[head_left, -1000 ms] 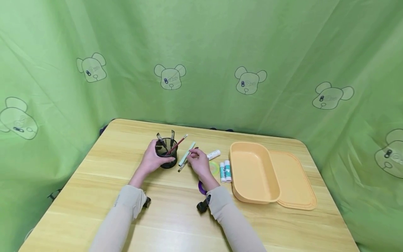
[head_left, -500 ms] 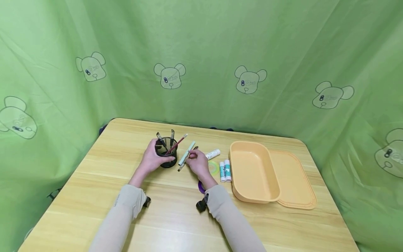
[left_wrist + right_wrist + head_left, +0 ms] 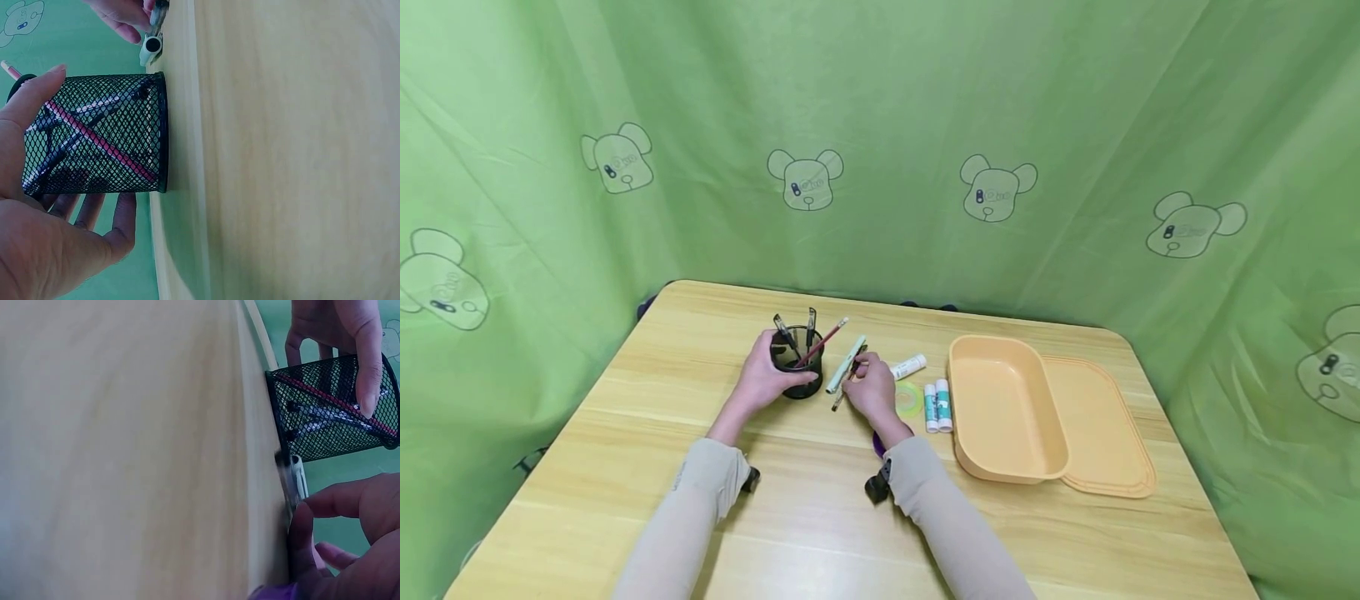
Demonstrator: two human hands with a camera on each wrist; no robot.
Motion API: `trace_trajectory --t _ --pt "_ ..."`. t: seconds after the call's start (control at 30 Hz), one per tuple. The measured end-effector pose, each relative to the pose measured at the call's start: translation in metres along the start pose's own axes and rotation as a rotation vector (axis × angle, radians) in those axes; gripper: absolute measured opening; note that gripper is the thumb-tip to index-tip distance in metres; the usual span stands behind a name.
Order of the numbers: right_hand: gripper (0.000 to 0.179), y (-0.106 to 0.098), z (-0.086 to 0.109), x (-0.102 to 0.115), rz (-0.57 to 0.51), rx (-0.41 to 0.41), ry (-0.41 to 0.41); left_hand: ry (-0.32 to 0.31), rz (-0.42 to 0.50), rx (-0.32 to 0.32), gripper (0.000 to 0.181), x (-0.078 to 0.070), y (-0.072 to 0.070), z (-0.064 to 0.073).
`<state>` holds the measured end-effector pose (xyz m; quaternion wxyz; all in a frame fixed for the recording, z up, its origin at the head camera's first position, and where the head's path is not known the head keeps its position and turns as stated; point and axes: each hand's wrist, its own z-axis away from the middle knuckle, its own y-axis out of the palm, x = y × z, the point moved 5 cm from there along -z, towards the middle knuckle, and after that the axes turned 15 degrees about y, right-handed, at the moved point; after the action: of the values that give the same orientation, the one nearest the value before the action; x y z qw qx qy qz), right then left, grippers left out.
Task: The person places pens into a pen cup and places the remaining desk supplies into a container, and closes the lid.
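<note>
My left hand [image 3: 762, 377] grips a black mesh pen holder [image 3: 94, 134], thumb on the near side and fingers round the far side. The holder stands upright on the table with two black-capped pens [image 3: 811, 325] and a red pencil [image 3: 827, 340] leaning inside. To its right, my right hand [image 3: 874, 392] pinches a slim black pen [image 3: 838, 402] between thumb and fingertips, low over the tabletop. A pale green pen [image 3: 844, 367] lies right beside that pen, its round end facing the holder in the left wrist view. The right fingers cover the pen's middle.
A white glue stick [image 3: 910, 367], a yellow-green tape roll [image 3: 910, 402] and two teal glue sticks [image 3: 943, 407] lie right of my right hand. A purple ring [image 3: 877, 444] is partly under that wrist. Farther right stand an orange box [image 3: 1009, 478] and its lid [image 3: 1101, 425].
The black pen's near end has shifted slightly right, with the right hand's fingers closing in around it. My left hand and the pen holder stay in place.
</note>
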<state>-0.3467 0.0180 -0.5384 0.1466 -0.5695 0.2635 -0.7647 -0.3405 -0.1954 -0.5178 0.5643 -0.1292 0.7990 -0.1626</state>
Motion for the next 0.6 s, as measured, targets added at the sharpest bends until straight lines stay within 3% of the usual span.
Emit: trace_trajectory --t 0.17,0.6 --pt "0.058 0.0022 0.0008 0.0007 0.012 0.004 0.051 -0.002 0.001 0.004 0.098 -0.0011 -0.0014 0.0007" --pt "0.068 -0.0004 0.0016 0.0051 0.207 0.042 0.048 -0.002 0.025 -0.002 0.098 -0.0011 0.0000 0.0016"
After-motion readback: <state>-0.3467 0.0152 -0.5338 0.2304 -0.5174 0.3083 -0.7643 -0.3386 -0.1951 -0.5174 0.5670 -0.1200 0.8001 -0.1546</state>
